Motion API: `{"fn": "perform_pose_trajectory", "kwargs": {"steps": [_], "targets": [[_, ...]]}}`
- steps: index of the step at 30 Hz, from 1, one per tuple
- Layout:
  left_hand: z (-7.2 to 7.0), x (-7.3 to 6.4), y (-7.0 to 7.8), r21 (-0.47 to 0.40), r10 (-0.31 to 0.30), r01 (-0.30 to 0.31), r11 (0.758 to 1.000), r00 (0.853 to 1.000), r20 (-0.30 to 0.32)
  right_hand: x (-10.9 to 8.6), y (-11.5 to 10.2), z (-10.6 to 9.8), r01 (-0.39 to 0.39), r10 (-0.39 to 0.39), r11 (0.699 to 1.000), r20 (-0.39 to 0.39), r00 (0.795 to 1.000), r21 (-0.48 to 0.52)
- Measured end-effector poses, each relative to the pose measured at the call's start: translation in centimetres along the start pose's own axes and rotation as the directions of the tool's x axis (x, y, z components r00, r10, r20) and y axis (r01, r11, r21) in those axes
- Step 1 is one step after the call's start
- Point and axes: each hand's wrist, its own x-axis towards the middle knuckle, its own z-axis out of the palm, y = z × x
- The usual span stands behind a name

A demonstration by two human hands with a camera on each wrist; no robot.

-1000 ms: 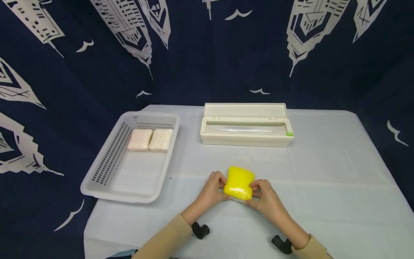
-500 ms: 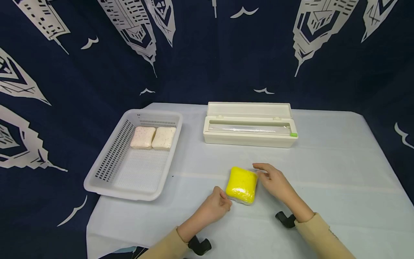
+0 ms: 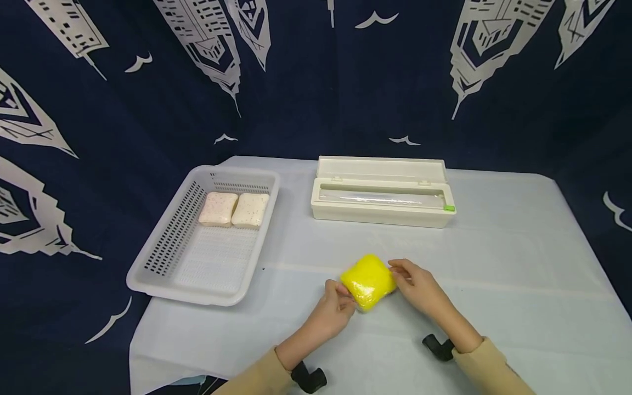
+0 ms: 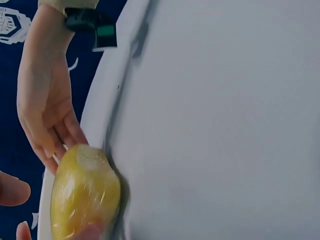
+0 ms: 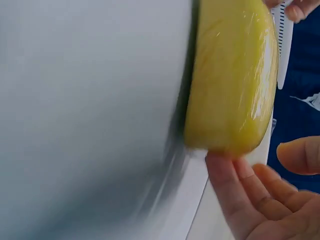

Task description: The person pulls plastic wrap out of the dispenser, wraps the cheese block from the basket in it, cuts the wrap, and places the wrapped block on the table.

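A yellow cushion-shaped block point(image 3: 368, 282), wrapped in shiny clear film, lies turned cornerwise on the white table. My left hand point(image 3: 332, 308) is at its left corner; in the left wrist view a fingertip point(image 4: 90, 231) overlaps the block's lower end while the thumb stays apart. From the right, my right hand point(image 3: 417, 286) touches the block with its fingertips. The right wrist view shows those fingers point(image 5: 227, 180) under the block's near end, with the thumb held away. A pale patch of gathered film shows on the end facing the left wrist camera.
A white plastic basket point(image 3: 190, 296) at the left holds two pale speckled blocks point(image 3: 250, 210). At the back stands a cream cling film dispenser box point(image 3: 382, 214), its lid up and a film roll inside. A dark patterned cloth point(image 3: 316, 82) hangs behind the table.
Both hands first held the block by its sides, then loosened and shifted round it. The block has come down and turned so that a corner points toward the left hand.
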Motion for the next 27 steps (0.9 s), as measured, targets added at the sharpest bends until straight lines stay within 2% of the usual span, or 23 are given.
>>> {"fn": "perform_pose_trajectory", "kwargs": {"steps": [3, 7, 12, 20, 27], "targets": [[-0.4, 0.7, -0.1, -0.001, 0.020, -0.020, 1.000, 0.999, -0.039, -0.9, 0.2, 0.1, -0.022, 0.023, 0.999, -0.005, 1.000, 0.032], [-0.8, 1.9, -0.4, -0.035, 0.046, -0.050, 0.998, 0.995, -0.093, -1.7, 0.3, 0.6, -0.075, 0.074, 0.989, 0.013, 0.997, 0.127], [-0.8, 2.7, -0.7, -0.092, 0.082, -0.093, 0.991, 0.990, -0.117, -2.2, 0.3, 1.5, -0.120, 0.117, 0.976, 0.024, 0.993, 0.182], [-0.8, 2.8, -1.3, -0.096, 0.041, -0.056, 0.994, 0.988, -0.150, -2.3, 0.4, 2.2, -0.154, 0.159, 0.968, -0.008, 0.987, 0.200], [-0.7, 2.7, -1.4, -0.095, 0.039, -0.056, 0.994, 0.985, -0.166, -2.2, 0.2, 2.4, -0.195, 0.202, 0.951, -0.003, 0.979, 0.239]]}}
